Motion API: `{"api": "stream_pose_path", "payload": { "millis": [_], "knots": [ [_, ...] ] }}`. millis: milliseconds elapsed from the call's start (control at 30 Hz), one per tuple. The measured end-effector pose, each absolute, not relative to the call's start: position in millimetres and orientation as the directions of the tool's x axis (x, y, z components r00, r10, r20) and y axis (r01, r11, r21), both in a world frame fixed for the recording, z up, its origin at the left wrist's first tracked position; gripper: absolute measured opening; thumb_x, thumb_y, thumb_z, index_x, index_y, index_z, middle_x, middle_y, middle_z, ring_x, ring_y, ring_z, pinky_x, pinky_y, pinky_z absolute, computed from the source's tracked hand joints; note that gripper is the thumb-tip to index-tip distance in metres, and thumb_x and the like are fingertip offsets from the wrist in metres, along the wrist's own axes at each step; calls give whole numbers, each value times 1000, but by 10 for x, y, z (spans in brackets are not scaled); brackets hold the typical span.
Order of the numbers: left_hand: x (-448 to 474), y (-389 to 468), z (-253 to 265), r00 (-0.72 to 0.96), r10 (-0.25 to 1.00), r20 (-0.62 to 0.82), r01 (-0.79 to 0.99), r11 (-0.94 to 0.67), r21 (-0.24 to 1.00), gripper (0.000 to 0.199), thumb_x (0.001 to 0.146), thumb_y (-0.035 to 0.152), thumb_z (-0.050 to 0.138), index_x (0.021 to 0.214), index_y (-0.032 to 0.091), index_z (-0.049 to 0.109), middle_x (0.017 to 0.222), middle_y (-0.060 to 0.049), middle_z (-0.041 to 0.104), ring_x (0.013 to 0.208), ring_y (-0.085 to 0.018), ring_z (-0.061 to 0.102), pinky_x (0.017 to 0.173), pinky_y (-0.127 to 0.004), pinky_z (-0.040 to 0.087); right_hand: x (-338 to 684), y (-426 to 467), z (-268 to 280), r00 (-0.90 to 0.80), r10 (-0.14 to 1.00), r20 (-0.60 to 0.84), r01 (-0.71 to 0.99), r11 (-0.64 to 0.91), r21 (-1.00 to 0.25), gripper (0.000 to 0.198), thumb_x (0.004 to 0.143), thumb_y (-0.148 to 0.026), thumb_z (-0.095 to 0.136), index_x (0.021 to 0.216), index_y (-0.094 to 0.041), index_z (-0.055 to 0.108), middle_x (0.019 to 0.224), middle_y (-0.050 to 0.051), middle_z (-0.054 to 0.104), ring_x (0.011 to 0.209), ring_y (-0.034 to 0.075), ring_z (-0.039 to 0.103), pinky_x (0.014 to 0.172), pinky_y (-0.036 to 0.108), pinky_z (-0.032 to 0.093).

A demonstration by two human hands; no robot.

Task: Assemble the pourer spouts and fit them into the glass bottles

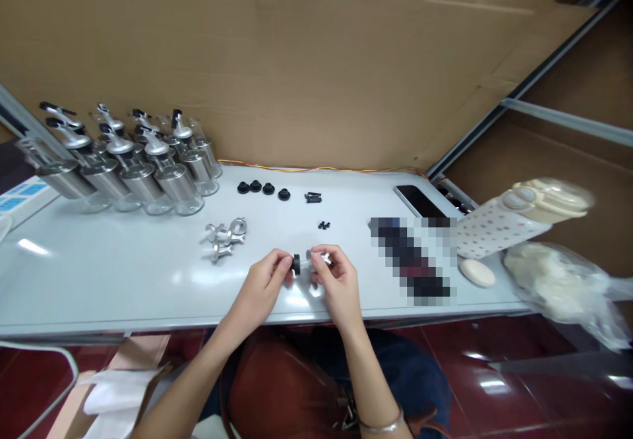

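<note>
Near the table's front edge, my left hand (271, 275) pinches a black ringed stopper (296, 264). Facing it, my right hand (338, 282) grips a silver pourer top (310, 256), its small spout end showing between my fingers. The two parts are close together; whether they touch is hard to tell. To the left lie several loose silver pourer tops (217, 252). Beyond my hands sit several black stoppers (268, 188), a few black levers (313, 198) and some tiny black pieces (324, 225).
Several glass-and-steel oil bottles (139, 182) with pourers stand at the back left. On the right are a phone (420, 202), a blurred-out dark item (413, 258), a dotted tumbler (504, 221), a white oval object (477, 272) and a plastic bag (558, 281). Cardboard (316, 70) walls the back.
</note>
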State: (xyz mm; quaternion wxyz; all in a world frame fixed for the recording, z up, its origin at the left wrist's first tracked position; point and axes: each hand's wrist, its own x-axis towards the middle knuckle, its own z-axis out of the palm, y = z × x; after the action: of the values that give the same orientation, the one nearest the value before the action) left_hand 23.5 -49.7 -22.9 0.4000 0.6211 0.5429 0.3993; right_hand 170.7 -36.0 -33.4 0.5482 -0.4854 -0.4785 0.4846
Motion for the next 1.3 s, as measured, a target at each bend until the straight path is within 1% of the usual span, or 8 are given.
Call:
{"api": "stream_pose_path", "payload": {
  "millis": [167,267,400,500,600,700,867,1300],
  "knots": [
    [253,-526,-269,73,995,61,354,-84,932,29,92,40,37,83,18,54,64,1,59,63,-13,57,67,-24,44,1704,-368,-329,-18,997,77,-94,75,-993,29,73,-44,68,85,-19,58,74,0,57,55,11,52,52,24,42],
    [239,-544,-287,64,997,43,315,-61,947,30,92,42,38,89,18,55,66,1,60,63,-13,58,68,-25,45,1699,-368,-342,-49,994,103,-102,97,-990,26,74,-40,68,87,-20,57,78,1,59,61,13,55,60,26,46],
    [234,-559,-306,81,995,48,256,-68,964,30,84,37,52,108,17,57,81,-3,65,72,-14,61,72,-26,48,1706,-357,-374,3,993,121,-87,121,-989,24,77,-38,66,90,-21,55,83,1,58,68,14,55,67,27,46],
    [229,-560,-327,74,995,67,267,-84,960,32,80,30,58,109,18,57,85,-3,65,77,-15,60,72,-25,48,1718,-353,-394,-3,992,126,-68,125,-990,23,78,-38,64,92,-22,54,84,1,58,72,15,55,70,27,46],
    [217,-555,-348,69,995,69,289,-87,953,27,82,29,56,107,19,57,84,-2,63,75,-14,59,71,-24,46,1726,-357,-403,-54,990,130,-58,127,-990,22,80,-37,63,93,-22,54,85,0,58,73,15,55,71,27,45],
    [213,-552,-344,77,995,66,283,-85,955,25,85,30,52,107,19,55,83,-1,62,73,-14,60,72,-25,46,1726,-363,-399,-63,988,141,-50,138,-989,21,81,-36,62,95,-23,53,86,0,57,74,15,55,71,28,44],
    [227,-552,-302,80,996,48,269,-68,961,27,88,36,46,107,19,54,79,-2,63,75,-16,61,74,-26,46,1720,-372,-376,-66,984,163,-41,160,-986,21,80,-36,62,94,-23,53,85,0,57,74,16,55,71,29,44],
    [216,-547,-316,104,992,76,316,-105,943,27,91,35,41,111,20,52,80,-1,64,76,-15,62,76,-25,46,1736,-380,-393,-168,971,168,-56,161,-985,19,84,-34,59,96,-24,49,84,0,56,74,16,56,71,28,43]
  ]
}}
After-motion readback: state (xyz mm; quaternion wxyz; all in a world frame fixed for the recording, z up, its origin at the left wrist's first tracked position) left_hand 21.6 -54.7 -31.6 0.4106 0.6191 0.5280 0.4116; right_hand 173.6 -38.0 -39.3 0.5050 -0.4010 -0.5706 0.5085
